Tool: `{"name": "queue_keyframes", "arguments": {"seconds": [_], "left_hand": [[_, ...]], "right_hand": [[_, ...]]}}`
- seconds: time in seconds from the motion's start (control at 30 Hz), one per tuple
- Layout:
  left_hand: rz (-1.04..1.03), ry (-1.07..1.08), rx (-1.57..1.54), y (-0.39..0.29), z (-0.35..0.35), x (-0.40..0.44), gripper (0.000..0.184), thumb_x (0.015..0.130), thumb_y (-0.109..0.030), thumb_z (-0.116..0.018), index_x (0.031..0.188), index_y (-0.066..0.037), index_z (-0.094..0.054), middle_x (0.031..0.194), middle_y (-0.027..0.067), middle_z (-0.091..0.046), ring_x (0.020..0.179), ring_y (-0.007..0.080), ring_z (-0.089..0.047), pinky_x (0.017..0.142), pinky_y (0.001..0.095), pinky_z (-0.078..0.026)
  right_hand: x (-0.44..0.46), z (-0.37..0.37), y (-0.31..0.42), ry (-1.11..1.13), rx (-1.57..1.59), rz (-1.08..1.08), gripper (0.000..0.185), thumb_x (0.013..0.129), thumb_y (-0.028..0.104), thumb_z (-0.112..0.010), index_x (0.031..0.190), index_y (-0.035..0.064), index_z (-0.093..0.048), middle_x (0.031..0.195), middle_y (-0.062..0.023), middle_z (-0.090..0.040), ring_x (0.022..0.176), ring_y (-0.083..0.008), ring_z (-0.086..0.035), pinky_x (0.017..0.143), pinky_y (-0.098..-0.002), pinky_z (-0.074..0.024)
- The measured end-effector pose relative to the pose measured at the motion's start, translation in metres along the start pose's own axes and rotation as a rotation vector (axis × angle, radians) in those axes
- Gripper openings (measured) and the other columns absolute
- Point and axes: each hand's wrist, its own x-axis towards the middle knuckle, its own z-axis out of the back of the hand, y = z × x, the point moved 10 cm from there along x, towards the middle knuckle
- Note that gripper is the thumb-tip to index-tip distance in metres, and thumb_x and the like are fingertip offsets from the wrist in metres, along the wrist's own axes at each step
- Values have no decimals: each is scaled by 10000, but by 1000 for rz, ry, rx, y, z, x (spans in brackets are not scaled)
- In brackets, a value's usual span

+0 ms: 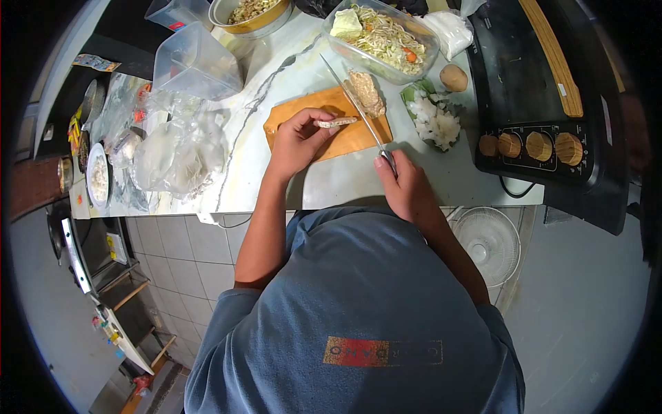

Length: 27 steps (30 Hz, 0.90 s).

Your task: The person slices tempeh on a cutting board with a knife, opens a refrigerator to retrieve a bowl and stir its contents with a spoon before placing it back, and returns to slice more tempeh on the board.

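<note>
Tempeh slice point(336, 123), or what looks like tempeh, is held in the left hand point(301, 140) over the middle of the cutting board point(289, 114), narrow side showing, its right end v. near the knife point(358, 109); can't tell if slice & blade touch. Left grip: thumb & fingers pinching the slice toward its left end. Right hand point(407, 185), off the board's near right corner, has its grip wrapped round the handle, thumb by the base of the blade. Blade runs far & left, past the left side of a bigger block point(367, 93) at the board's far right edge; whether it meets the block, can't say from this angle. Step in hand: prob. slicing, w/ one thin pc. held up btwn cuts, though a trim of that pc. is poss. too. Next move, I'd judge, calls for left fingertips well clear of the edge, the pc. set down flat, & the block steadied before any new stroke, blade kept square to it for even thickness. Space looks tight: chopped white veg point(441, 126) on a leaf point(412, 93) sits on the counter point(441, 170) just right of the board, a round brown item point(453, 78) beyond, & the knife tip reaches past the board's far edge, near a clear tub point(414, 76) of mixed food point(379, 40), so short strokes seem safest.
</note>
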Motion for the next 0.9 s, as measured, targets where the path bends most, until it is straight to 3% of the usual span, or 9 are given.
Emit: {"name": "queue_keyframes", "arguments": {"seconds": [0.03, 0.17, 0.27, 0.57, 0.63, 0.67, 0.73, 0.83, 0.9], "left_hand": [[-17, -11, -20, -1, 0, 0, 199, 906, 55, -668, 1091, -1, -622, 1117, 63, -671, 1054, 130, -629, 949, 267, -492], [-55, -78, -36, 7, 10, 2, 206, 903, 72, -660, 1092, 6, -612, 1142, 73, -658, 1078, 142, -622, 965, 276, -489], [-138, -122, -50, 0, 17, 0, 201, 900, 42, -679, 1090, 20, -617, 1032, 62, -697, 999, 126, -658, 892, 256, -523], [50, -42, -71, 13, 16, 0, 286, 872, -19, -751, 1129, -5, -626, 942, 12, -680, 812, 40, -604, 709, 198, -482], [92, -26, 236, 10, 15, 2, 396, 839, -119, -801, 1171, -3, -618, 977, 56, -676, 794, 99, -627, 714, 237, -505], [91, -26, 235, 4, 13, 2, 396, 839, -119, -801, 1171, -3, -618, 977, 56, -676, 794, 99, -627, 714, 237, -505], [-27, -181, 758, -27, 17, 1, 519, 803, -245, -838, 1202, 2, -616, 1059, 118, -664, 829, 181, -660, 775, 288, -525], [-208, -318, 851, -39, 22, 0, 619, 747, -356, -861, 1205, -10, -629, 1100, 154, -632, 838, 250, -657, 772, 345, -532], [-152, -250, 825, -31, 20, 0, 640, 729, -386, -867, 1200, -18, -638, 1112, 159, -625, 873, 272, -657, 781, 361, -536]], "right_hand": [[0, 0, -1, -1, -1, -1, 387, 988, 352, -566, 898, -22, -525, 786, -253, -639, 779, -467, -630, 672, -491, -473], [0, -3, -3, -17, -1, 42, 391, 989, 352, -570, 883, -20, -517, 768, -254, -636, 772, -474, -628, 663, -499, -467], [1, -5, -2, -7, -17, 56, 389, 990, 349, -570, 878, -20, -514, 757, -252, -635, 768, -477, -628, 660, -506, -466], [-2, -8, 0, 14, -23, 34, 366, 985, 327, -577, 904, -26, -529, 771, -255, -646, 784, -472, -640, 672, -505, -476], [-3, -9, -1, 22, -30, 24, 364, 985, 325, -578, 909, -29, -532, 775, -256, -647, 786, -471, -641, 675, -502, -479], [-4, -10, -1, 26, -21, 26, 364, 984, 324, -578, 911, -29, -532, 783, -255, -650, 788, -469, -642, 679, -502, -480], [-5, -12, -2, 29, -14, 28, 363, 984, 323, -579, 913, -29, -533, 790, -255, -653, 789, -467, -643, 683, -502, -481], [-6, -12, -2, 34, -35, 21, 359, 984, 325, -578, 921, -26, -540, 801, -254, -656, 798, -468, -644, 686, -504, -481], [-7, -13, -4, 21, -29, 26, 356, 983, 326, -580, 932, -25, -544, 813, -257, -657, 808, -471, -643, 688, -507, -483]]}}
